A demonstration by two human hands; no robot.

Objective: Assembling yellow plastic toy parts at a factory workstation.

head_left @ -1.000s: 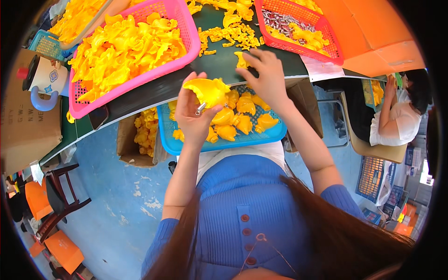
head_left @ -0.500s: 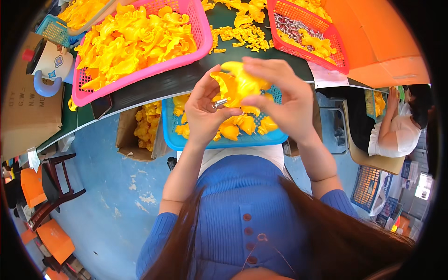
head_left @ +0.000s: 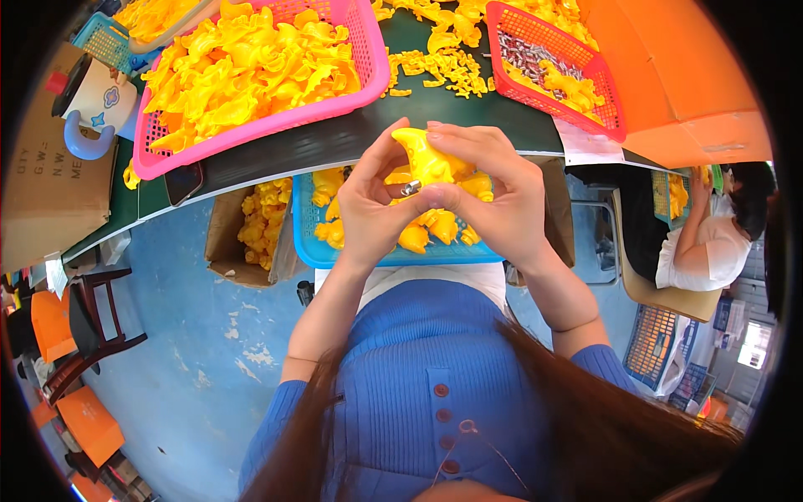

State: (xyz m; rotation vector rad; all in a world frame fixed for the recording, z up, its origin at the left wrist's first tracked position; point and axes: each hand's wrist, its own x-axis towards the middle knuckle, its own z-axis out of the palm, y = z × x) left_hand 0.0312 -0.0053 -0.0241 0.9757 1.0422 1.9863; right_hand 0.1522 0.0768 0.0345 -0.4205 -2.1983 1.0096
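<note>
While left hand [head_left: 372, 207] and right hand [head_left: 510, 197] grip it, upper centre, one yellow piece [head_left: 425, 157] seems light, stiff, slippery, best pinched edgewise.

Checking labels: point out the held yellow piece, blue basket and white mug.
Yellow piece [head_left: 427, 160], head view: upper surface.
Blue basket [head_left: 439, 257], head view: near rim.
White mug [head_left: 102, 96], head view: side wall.

Left hand [head_left: 372, 202] and right hand [head_left: 500, 189] curl inward.
</note>
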